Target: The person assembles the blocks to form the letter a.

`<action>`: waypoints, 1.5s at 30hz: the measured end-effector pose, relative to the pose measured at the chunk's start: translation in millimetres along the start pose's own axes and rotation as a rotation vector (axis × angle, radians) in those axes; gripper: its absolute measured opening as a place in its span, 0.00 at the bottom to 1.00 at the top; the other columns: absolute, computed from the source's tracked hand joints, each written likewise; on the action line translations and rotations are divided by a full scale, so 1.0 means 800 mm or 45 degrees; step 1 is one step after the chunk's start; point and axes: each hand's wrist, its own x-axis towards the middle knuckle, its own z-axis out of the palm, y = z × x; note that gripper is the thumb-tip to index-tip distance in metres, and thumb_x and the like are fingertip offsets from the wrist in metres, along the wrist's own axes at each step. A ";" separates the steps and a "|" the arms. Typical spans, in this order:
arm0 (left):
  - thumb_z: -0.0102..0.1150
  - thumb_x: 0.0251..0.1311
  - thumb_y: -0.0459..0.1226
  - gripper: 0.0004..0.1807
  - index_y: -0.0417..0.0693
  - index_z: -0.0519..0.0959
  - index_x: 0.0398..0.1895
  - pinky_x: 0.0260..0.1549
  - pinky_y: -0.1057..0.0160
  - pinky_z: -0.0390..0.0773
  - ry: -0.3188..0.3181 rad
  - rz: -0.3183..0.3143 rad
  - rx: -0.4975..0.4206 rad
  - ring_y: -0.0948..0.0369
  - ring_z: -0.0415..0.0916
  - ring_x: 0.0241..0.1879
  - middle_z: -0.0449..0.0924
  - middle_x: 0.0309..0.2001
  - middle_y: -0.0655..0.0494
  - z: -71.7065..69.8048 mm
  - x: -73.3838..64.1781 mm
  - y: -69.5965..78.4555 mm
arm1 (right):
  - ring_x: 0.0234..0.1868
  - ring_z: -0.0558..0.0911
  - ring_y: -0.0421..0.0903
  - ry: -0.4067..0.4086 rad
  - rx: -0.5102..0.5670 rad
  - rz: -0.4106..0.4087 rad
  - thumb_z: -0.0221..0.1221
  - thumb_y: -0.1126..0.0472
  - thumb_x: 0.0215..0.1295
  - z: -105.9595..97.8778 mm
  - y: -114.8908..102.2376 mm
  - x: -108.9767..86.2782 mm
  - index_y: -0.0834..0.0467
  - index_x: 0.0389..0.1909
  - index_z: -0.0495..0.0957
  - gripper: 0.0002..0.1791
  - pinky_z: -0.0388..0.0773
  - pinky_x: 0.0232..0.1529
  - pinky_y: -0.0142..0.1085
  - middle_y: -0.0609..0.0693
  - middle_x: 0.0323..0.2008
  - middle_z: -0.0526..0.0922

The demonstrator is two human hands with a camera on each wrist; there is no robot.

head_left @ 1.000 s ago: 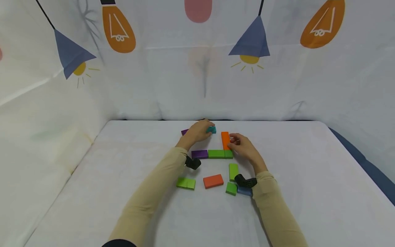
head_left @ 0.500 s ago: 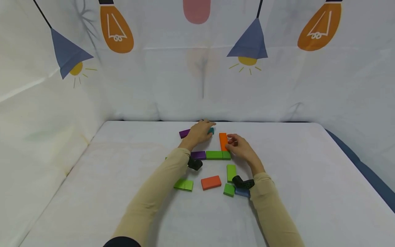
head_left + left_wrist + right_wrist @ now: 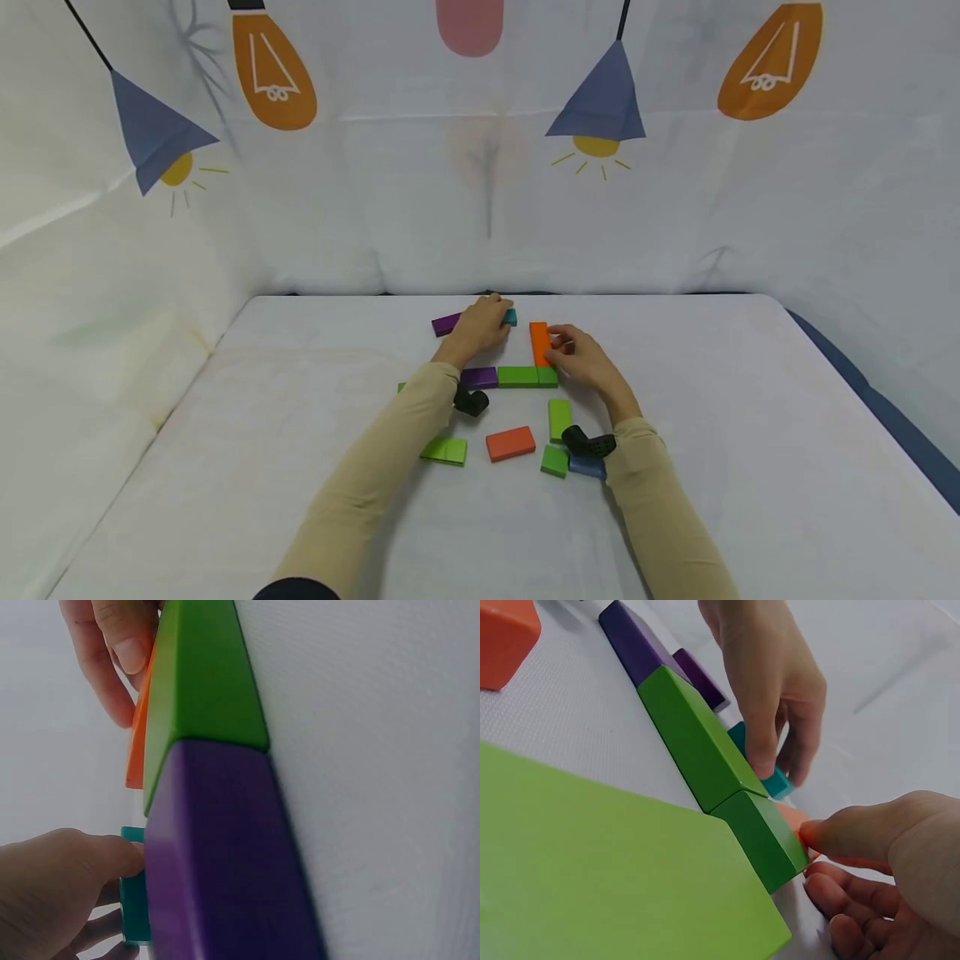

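Observation:
My left hand (image 3: 480, 327) reaches to the back of the table and pinches a teal block (image 3: 778, 784), thumb on the near side and fingers on the far side. My right hand (image 3: 588, 360) is at the right side of an orange block (image 3: 540, 343), its thumb touching that side and its other fingers loosely bent. The orange block's near end stands at a row of a purple block (image 3: 478, 378), a green block (image 3: 517, 377) and a shorter green block (image 3: 547, 377). Another purple block (image 3: 446, 324) lies left of my left hand, partly hidden by it.
Nearer on the white table (image 3: 300, 400) lie a red-orange block (image 3: 511, 443), light green blocks (image 3: 445, 451), an upright-lying light green block (image 3: 559, 419), a small green block (image 3: 555, 461) and a blue block (image 3: 587, 466). A white printed curtain (image 3: 420, 192) hangs behind.
The whole view shifts slightly left. Both hands stay at the same blocks, and the left hand moves a little, with more of the purple block beside it showing.

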 end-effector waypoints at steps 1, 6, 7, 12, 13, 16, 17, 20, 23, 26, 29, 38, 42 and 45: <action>0.52 0.66 0.41 0.26 0.46 0.66 0.66 0.59 0.54 0.71 0.003 0.004 -0.009 0.52 0.69 0.60 0.69 0.63 0.47 -0.001 0.000 0.000 | 0.51 0.73 0.54 0.001 -0.002 -0.004 0.53 0.60 0.67 0.000 0.000 0.000 0.61 0.65 0.63 0.26 0.72 0.50 0.42 0.61 0.53 0.73; 0.52 0.66 0.39 0.26 0.44 0.66 0.67 0.60 0.54 0.70 0.007 0.030 -0.063 0.50 0.68 0.60 0.68 0.63 0.44 -0.004 -0.001 0.001 | 0.51 0.73 0.54 0.011 -0.009 0.000 0.53 0.60 0.67 -0.001 -0.001 -0.002 0.61 0.65 0.63 0.26 0.73 0.49 0.41 0.61 0.53 0.73; 0.52 0.66 0.38 0.25 0.43 0.66 0.66 0.61 0.54 0.70 0.006 0.029 -0.080 0.50 0.68 0.60 0.69 0.62 0.44 -0.004 -0.001 0.001 | 0.51 0.73 0.54 0.013 -0.009 0.001 0.53 0.60 0.67 -0.001 -0.001 -0.002 0.61 0.65 0.63 0.26 0.73 0.49 0.41 0.61 0.52 0.73; 0.53 0.65 0.35 0.22 0.43 0.70 0.63 0.60 0.57 0.70 0.019 0.003 -0.116 0.51 0.70 0.56 0.72 0.58 0.45 -0.003 -0.003 -0.002 | 0.50 0.73 0.54 0.003 -0.006 -0.021 0.54 0.60 0.67 0.000 -0.002 0.000 0.62 0.65 0.64 0.26 0.72 0.49 0.41 0.61 0.51 0.74; 0.53 0.65 0.34 0.22 0.43 0.71 0.62 0.60 0.58 0.70 0.026 0.004 -0.120 0.52 0.70 0.56 0.73 0.57 0.45 -0.004 -0.003 -0.003 | 0.50 0.73 0.54 0.002 -0.003 -0.026 0.53 0.60 0.67 0.000 -0.002 0.000 0.62 0.65 0.64 0.26 0.72 0.49 0.41 0.61 0.51 0.74; 0.53 0.65 0.34 0.21 0.42 0.71 0.62 0.60 0.58 0.70 0.041 0.026 -0.125 0.52 0.71 0.54 0.73 0.56 0.45 -0.003 -0.001 -0.003 | 0.51 0.73 0.54 0.009 -0.003 -0.023 0.53 0.60 0.67 -0.001 -0.003 -0.001 0.62 0.65 0.64 0.26 0.72 0.49 0.41 0.61 0.51 0.73; 0.53 0.65 0.34 0.21 0.42 0.71 0.62 0.60 0.58 0.70 0.041 0.033 -0.127 0.52 0.71 0.54 0.73 0.56 0.45 -0.004 -0.001 -0.003 | 0.51 0.73 0.54 0.011 -0.002 -0.020 0.53 0.60 0.68 -0.002 -0.003 -0.001 0.62 0.65 0.63 0.26 0.72 0.49 0.41 0.61 0.52 0.73; 0.53 0.65 0.34 0.21 0.42 0.71 0.62 0.60 0.59 0.70 0.035 0.042 -0.136 0.53 0.71 0.54 0.73 0.55 0.46 -0.004 0.000 -0.002 | 0.51 0.73 0.54 0.011 -0.004 -0.007 0.53 0.61 0.68 -0.003 -0.003 -0.003 0.62 0.65 0.63 0.26 0.72 0.49 0.41 0.61 0.52 0.72; 0.53 0.66 0.34 0.22 0.42 0.71 0.63 0.61 0.59 0.69 0.010 0.035 -0.154 0.53 0.71 0.54 0.73 0.57 0.45 -0.003 0.000 -0.002 | 0.51 0.73 0.54 0.001 -0.005 0.006 0.53 0.60 0.68 -0.003 -0.001 -0.004 0.61 0.66 0.63 0.26 0.72 0.48 0.40 0.60 0.52 0.72; 0.53 0.65 0.33 0.22 0.41 0.71 0.63 0.61 0.58 0.70 -0.002 0.044 -0.181 0.52 0.72 0.54 0.73 0.58 0.43 -0.001 -0.001 -0.002 | 0.51 0.73 0.54 -0.004 -0.011 0.007 0.53 0.60 0.68 -0.003 0.000 -0.005 0.61 0.65 0.63 0.26 0.73 0.48 0.40 0.60 0.52 0.73; 0.53 0.65 0.33 0.20 0.41 0.73 0.60 0.57 0.59 0.72 0.039 0.097 -0.168 0.52 0.73 0.51 0.75 0.54 0.43 0.003 0.000 -0.005 | 0.50 0.74 0.54 0.002 -0.012 -0.013 0.53 0.60 0.68 -0.002 0.001 -0.004 0.62 0.65 0.64 0.26 0.73 0.48 0.40 0.61 0.51 0.74; 0.50 0.67 0.34 0.19 0.43 0.73 0.61 0.60 0.56 0.70 0.024 0.103 -0.174 0.50 0.71 0.55 0.73 0.57 0.44 -0.002 -0.008 -0.002 | 0.50 0.74 0.54 -0.001 -0.011 -0.021 0.53 0.60 0.68 -0.001 0.000 -0.004 0.62 0.65 0.64 0.26 0.73 0.49 0.42 0.61 0.50 0.74; 0.49 0.68 0.35 0.20 0.47 0.72 0.62 0.59 0.57 0.70 0.014 0.085 -0.135 0.53 0.71 0.54 0.73 0.57 0.47 -0.004 -0.011 0.000 | 0.51 0.74 0.54 -0.005 -0.011 -0.017 0.53 0.60 0.68 0.000 0.000 -0.004 0.62 0.65 0.64 0.26 0.73 0.50 0.42 0.61 0.51 0.74; 0.48 0.69 0.35 0.20 0.47 0.72 0.63 0.59 0.57 0.71 0.001 0.080 -0.130 0.53 0.72 0.55 0.73 0.58 0.47 -0.005 -0.011 0.001 | 0.51 0.74 0.54 -0.007 -0.015 -0.028 0.53 0.60 0.68 0.000 -0.001 -0.004 0.62 0.65 0.64 0.26 0.73 0.50 0.42 0.61 0.51 0.74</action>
